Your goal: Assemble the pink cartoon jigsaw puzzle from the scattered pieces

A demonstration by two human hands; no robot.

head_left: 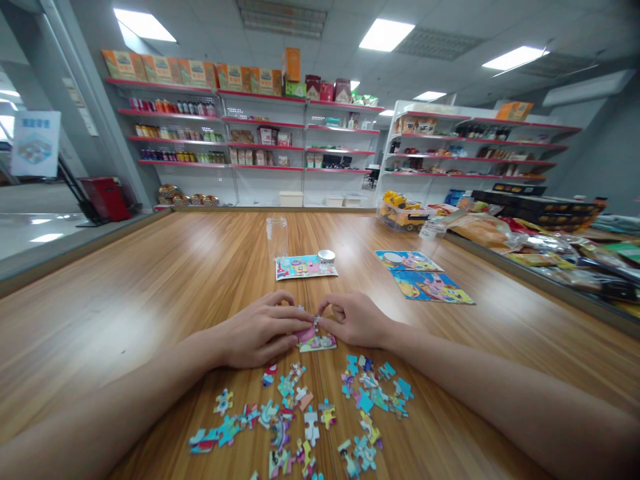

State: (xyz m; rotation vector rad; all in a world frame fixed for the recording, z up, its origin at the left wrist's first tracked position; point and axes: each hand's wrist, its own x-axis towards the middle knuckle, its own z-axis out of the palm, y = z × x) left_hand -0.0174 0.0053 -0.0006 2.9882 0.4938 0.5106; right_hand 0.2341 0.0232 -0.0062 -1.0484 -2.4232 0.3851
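Observation:
A small joined section of a jigsaw puzzle (318,343), pink with a pale lower edge, lies on the wooden table between my two hands. My left hand (257,330) rests over its left side, fingers stretched out and partly covering it. From the right, my right hand (360,320) has thumb and forefinger pinched at the section's upper right edge, on a small puzzle piece (317,321) mostly hidden by the fingertips. Nearer me are many loose puzzle pieces, one group (287,413) on the left and middle and another (375,387) to the right.
Beyond my hands lies a cartoon picture card (300,268) with a round lid (327,256) and a clear jar (277,237). Two more cards (435,287) are to the right. A toy-filled bin (404,215) and packaged goods (530,240) stand farther right; stocked shelves (260,123) line the back.

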